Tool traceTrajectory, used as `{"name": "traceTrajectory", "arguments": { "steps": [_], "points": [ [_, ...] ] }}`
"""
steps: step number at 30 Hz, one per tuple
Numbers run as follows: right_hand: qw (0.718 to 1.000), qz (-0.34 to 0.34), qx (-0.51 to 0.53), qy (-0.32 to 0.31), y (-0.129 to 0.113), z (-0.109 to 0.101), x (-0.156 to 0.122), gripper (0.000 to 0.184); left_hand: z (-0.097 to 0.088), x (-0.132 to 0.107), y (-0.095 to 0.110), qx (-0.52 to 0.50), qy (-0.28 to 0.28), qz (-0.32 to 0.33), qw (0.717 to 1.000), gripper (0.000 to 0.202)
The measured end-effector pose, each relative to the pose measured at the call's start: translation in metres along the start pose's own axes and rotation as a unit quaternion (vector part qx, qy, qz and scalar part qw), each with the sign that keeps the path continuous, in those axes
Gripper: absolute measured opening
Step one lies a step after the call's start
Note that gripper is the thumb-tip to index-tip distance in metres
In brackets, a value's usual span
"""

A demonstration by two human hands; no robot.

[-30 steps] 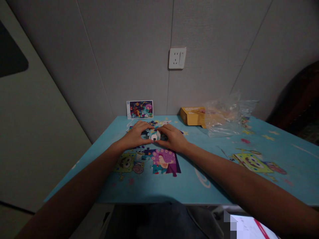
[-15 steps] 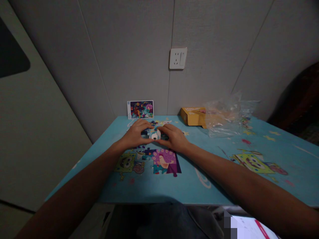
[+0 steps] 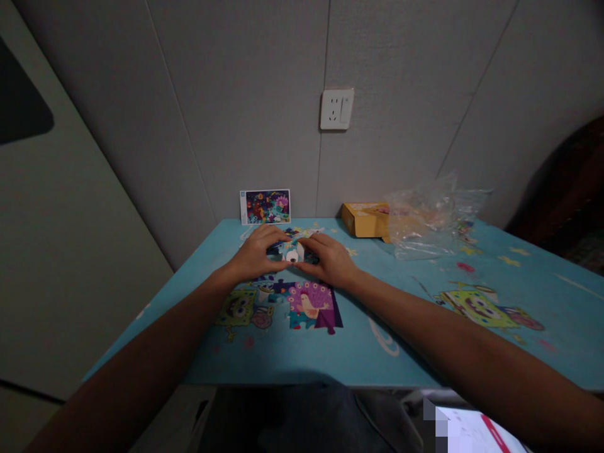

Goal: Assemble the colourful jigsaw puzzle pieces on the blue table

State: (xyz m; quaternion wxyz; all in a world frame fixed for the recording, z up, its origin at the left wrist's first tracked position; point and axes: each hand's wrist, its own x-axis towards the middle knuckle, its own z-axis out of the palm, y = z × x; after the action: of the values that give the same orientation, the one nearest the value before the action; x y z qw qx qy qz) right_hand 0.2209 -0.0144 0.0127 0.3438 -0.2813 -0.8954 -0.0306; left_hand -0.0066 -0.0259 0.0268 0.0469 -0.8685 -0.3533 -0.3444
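Observation:
Both hands hold one jigsaw puzzle piece (image 3: pixel 292 255), white and teal with a dark spot, just above the far middle of the table. My left hand (image 3: pixel 258 253) pinches its left side between thumb and fingers. On the opposite side, the thumb and fingers of my right hand (image 3: pixel 331 259) close on it. Nearer to me lie joined puzzle pieces (image 3: pixel 311 305) showing a pink peacock on purple. Dark blue pieces (image 3: pixel 279 287) adjoin them on the left. More pieces behind the hands are partly hidden by the fingers.
A picture card (image 3: pixel 267 207) leans against the wall at the back. To its right stand a yellow box (image 3: pixel 367 220) and a crumpled clear plastic bag (image 3: pixel 419 226). The blue table (image 3: pixel 377 365) has printed cartoon figures. A wall socket (image 3: pixel 336 109) is above.
The hands and the piece between them have hardly moved. The whole view has shifted very slightly.

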Motion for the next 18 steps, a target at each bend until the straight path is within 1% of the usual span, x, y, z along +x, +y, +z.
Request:
{"name": "traceTrajectory", "arguments": {
  "steps": [4,6,9,11,12,13,15,18],
  "points": [
    [1.0,0.014,-0.008,0.001,0.0,0.002,0.0,0.042,-0.001,0.0,0.0,0.0,-0.016,-0.022,1.0,0.042],
    [0.999,0.033,-0.016,0.013,0.002,0.003,0.001,0.042,-0.003,0.002,0.0,0.004,-0.01,-0.042,0.999,0.04],
    [0.995,0.082,-0.049,0.026,0.009,0.006,0.002,0.042,-0.007,0.004,-0.002,0.03,0.045,-0.085,0.995,0.031],
    [0.989,0.123,-0.084,0.014,0.015,0.007,0.001,0.042,-0.01,0.003,-0.007,0.066,0.078,-0.124,0.987,0.028],
    [0.985,0.142,-0.101,0.003,0.019,0.007,0.001,0.042,-0.011,0.003,-0.011,0.088,0.082,-0.148,0.982,0.028],
    [0.981,0.159,-0.115,-0.01,0.022,0.007,0.001,0.043,-0.011,0.001,-0.016,0.11,0.074,-0.175,0.976,0.029],
    [0.974,0.182,-0.134,-0.027,0.026,0.008,0.0,0.046,-0.01,-0.003,-0.027,0.149,0.038,-0.235,0.96,0.032],
    [0.972,0.187,-0.138,-0.031,0.028,0.008,0.0,0.048,-0.009,-0.01,-0.042,0.188,-0.029,-0.322,0.927,0.038]
  ]
}}
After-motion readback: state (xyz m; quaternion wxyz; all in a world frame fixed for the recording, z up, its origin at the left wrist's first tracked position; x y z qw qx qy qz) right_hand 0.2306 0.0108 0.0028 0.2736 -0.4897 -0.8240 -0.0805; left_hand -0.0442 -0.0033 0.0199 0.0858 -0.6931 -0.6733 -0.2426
